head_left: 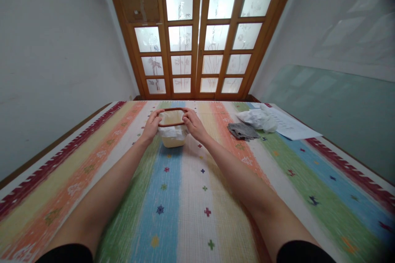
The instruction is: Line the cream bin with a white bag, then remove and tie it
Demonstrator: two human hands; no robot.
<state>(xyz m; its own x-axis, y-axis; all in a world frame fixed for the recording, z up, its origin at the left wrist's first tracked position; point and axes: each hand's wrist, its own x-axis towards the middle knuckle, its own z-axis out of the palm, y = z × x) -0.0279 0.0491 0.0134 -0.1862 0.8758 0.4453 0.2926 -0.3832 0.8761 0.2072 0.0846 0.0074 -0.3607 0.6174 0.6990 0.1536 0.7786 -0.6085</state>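
Observation:
A small cream bin [173, 142] stands upright on the striped cloth, with a white plastic bag [173, 132] lining it and folded down over its outside. Around its top lies a brown rim ring [171, 124]. My left hand [152, 124] grips the left side of the ring, fingers closed on it. On the right side, my right hand [193, 123] holds the same ring, its fingers bent over the edge. The bottom of the bin's inside is hidden from view.
Right of the bin lie a folded grey cloth [242, 131], a crumpled white plastic bag [261, 119] and white paper sheets [291, 125]. Beyond the table's far edge are wooden glass-paned doors [197, 45]. A glass panel [339, 107] leans along the right wall.

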